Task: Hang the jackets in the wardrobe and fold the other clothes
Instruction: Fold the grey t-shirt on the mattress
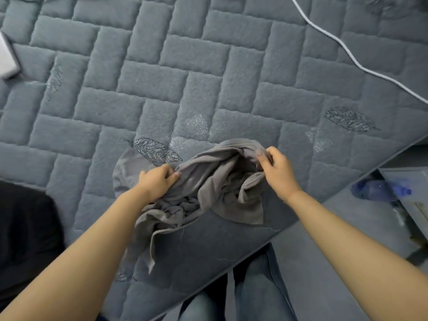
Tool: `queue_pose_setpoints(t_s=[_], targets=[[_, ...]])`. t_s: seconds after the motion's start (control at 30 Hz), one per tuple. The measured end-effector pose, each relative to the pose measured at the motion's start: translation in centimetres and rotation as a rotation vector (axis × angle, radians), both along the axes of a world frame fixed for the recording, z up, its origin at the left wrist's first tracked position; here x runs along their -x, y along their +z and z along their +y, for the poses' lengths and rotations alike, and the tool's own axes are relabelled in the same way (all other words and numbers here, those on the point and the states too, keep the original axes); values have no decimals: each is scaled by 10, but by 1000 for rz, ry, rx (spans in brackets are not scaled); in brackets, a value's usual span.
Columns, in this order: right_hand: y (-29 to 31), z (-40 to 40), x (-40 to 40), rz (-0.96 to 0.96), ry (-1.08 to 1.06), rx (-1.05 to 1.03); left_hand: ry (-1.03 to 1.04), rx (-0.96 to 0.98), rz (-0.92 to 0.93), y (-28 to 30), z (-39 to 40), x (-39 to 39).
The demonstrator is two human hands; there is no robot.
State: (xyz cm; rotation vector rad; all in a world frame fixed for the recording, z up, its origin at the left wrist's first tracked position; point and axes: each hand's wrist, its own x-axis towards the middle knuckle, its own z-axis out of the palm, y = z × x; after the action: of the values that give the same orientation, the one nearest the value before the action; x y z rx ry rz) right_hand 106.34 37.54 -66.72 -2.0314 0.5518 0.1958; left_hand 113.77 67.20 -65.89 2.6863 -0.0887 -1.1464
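Note:
A crumpled grey garment (208, 181) is bunched up near the front edge of the quilted grey-blue bed cover (185, 77). My left hand (157, 181) grips a fold on its left side, fingers curled into the cloth. My right hand (278, 170) pinches the upper right edge of the same garment and lifts it a little. The lower part of the garment hangs down in loose folds toward the bed's edge.
A black piece of clothing (25, 239) lies at the left edge of the bed. A white cable (347, 49) runs across the upper right. A pale flat object (7, 59) sits at the far left. The floor and a low shelf with a blue object (379, 188) are to the right.

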Motion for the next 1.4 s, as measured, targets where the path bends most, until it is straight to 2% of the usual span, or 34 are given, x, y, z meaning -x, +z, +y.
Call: queue_pose_setpoints(t_s=[0.1,0.17,0.23,0.3,0.37,0.5,0.6,0.7,0.8,0.83,0.93,1.03,1.13,1.2,1.27,1.33,1.4], targets=[[43,-11,7,-16,-296,-337,372,371,-61,46,0,1],[80,-19,10,-67,-396,-504,547,593,-75,86,-3,-3],[120,-24,14,-117,-391,-568,653,782,-10,128,-5,-7],[162,-26,20,-169,-394,-574,752,992,170,167,-3,-10],[203,-31,25,-206,-427,-595,729,1095,274,207,1,-14],[280,-41,35,-311,-406,-516,460,1026,219,281,6,-22],[329,-49,43,-385,-358,-325,96,710,159,343,-2,-23],[387,-59,49,-504,-332,-157,-25,462,36,406,-13,-30],[450,-65,54,-626,-277,-2,-316,59,-139,457,-24,-37],[469,-67,56,-653,-271,16,-378,28,-170,471,-27,-38],[516,-75,60,-761,-273,40,-377,253,-194,512,-29,-36],[558,-84,65,-800,-240,96,-354,604,-161,548,-31,-32],[595,-95,70,-775,-234,108,-194,1006,-338,575,-43,-30],[617,-102,75,-764,-251,66,-76,1152,-467,590,-50,-33],[636,-104,83,-771,-240,63,-183,1075,-630,604,-55,-39],[653,-105,92,-809,-208,40,-387,818,-741,621,-58,-44],[666,-107,100,-799,-167,-44,-458,641,-759,635,-60,-46]])
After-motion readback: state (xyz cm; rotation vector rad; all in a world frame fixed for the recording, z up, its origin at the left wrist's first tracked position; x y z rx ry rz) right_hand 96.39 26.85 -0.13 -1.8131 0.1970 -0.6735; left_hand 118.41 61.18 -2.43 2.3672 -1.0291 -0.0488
